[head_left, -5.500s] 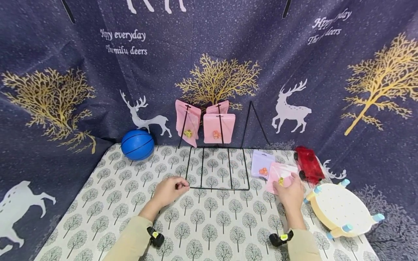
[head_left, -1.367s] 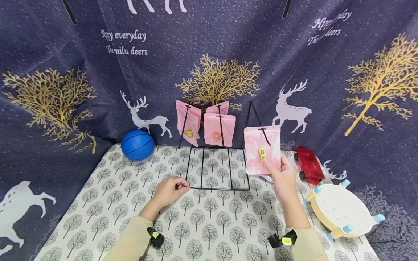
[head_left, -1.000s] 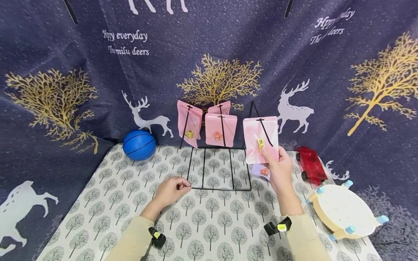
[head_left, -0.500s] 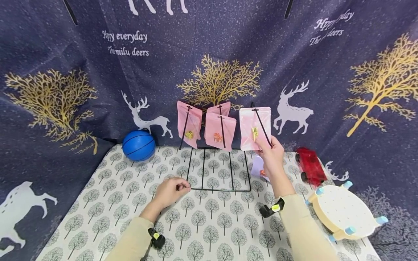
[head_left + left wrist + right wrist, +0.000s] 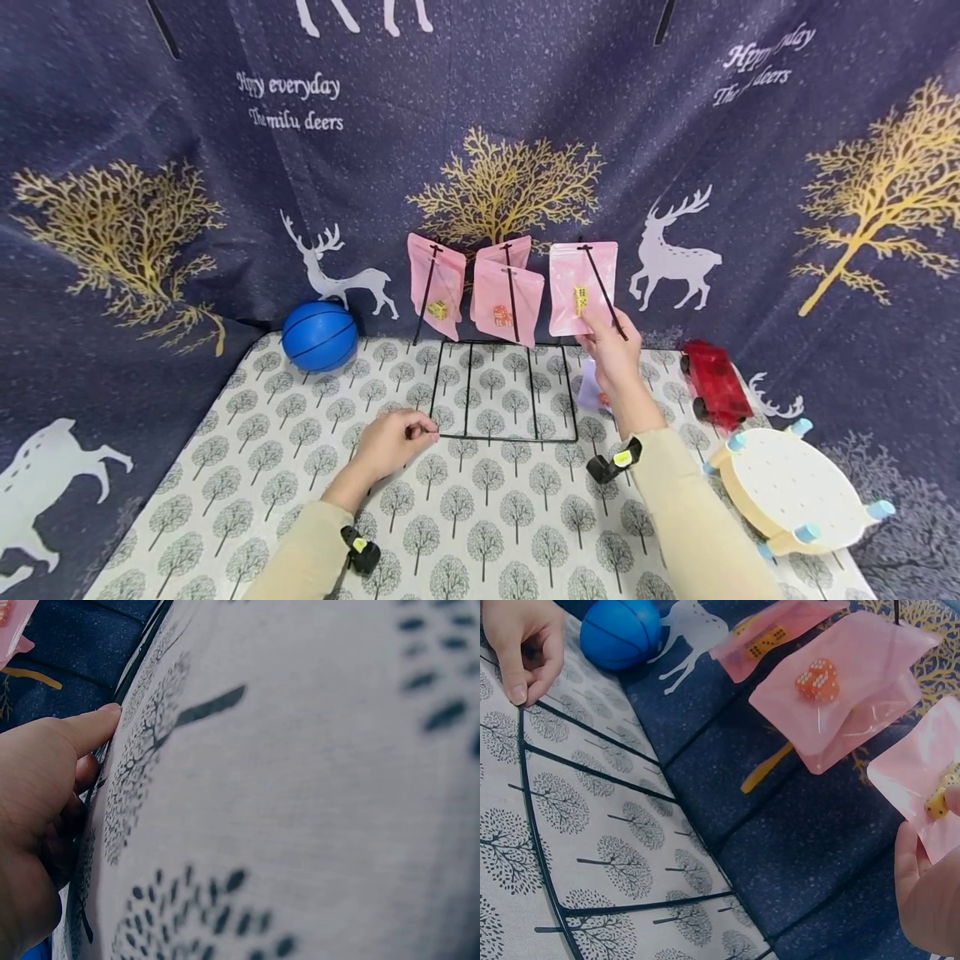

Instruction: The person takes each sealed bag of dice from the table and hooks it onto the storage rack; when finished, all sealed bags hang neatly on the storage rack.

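My right hand (image 5: 617, 350) pinches the lower part of a pink zip pouch (image 5: 564, 271) with yellow dice inside. A sloping black prong of the wire display rack (image 5: 495, 438) passes through the pouch's top slot. In the right wrist view, the thumb of the right hand (image 5: 930, 907) lies over the dice. My left hand (image 5: 390, 446) grips the front left corner of the rack's base between thumb and fingers. To the left hang a pink pouch with yellow dice (image 5: 446, 271), a pink pouch with orange dice (image 5: 495, 287), and another pink pouch (image 5: 521, 244) partly hidden behind it.
A lilac pouch (image 5: 588, 387) lies on the tree-print cloth, partly hidden by the right hand. A blue ball (image 5: 319, 336) sits back left. At right stand a red toy car (image 5: 716, 385) and a cream round toy stool (image 5: 798, 492). A dark deer-print curtain (image 5: 480, 100) hangs behind.
My right hand lifted the pink pouch from the cloth, brought it onto the right prong, then slid it up and back along it. My left hand has stayed at the rack's corner.
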`<state>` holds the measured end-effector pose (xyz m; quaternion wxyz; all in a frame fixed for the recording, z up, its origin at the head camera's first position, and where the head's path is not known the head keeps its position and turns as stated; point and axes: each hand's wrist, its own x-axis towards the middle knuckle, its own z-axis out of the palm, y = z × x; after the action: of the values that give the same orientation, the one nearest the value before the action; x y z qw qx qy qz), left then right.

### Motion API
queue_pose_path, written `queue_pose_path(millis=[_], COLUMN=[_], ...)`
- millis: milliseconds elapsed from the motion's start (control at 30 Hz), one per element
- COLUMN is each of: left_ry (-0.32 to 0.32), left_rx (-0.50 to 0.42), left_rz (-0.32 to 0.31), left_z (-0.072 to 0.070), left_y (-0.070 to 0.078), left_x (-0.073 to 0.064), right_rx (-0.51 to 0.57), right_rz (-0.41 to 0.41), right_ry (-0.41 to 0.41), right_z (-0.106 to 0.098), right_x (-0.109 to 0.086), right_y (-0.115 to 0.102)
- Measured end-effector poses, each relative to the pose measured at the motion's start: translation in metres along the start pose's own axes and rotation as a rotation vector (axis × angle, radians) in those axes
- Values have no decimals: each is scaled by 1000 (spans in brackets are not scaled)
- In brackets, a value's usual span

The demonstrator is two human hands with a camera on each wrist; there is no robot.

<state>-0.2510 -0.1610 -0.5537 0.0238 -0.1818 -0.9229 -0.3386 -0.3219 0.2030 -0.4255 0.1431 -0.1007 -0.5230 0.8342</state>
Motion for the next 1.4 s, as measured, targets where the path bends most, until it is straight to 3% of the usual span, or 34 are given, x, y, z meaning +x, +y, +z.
queue_pose_path(millis=[367, 633, 1233, 1400], left_ry=[-4, 2, 13, 10], left_rx=[11, 4, -2, -4], left_rz=[-8, 3, -5, -13], left_z=[3, 2, 2, 2], left_y=[-3, -3, -2, -2], left_x=[1, 0, 0, -1], right_rx=[-18, -186, -504, -700], right_rz=[69, 64, -46, -67], right_ry=[8, 6, 197, 231], right_z=[-16, -37, -99, -114], right_x=[5, 0, -6, -9], right_y=[9, 14, 31, 39])
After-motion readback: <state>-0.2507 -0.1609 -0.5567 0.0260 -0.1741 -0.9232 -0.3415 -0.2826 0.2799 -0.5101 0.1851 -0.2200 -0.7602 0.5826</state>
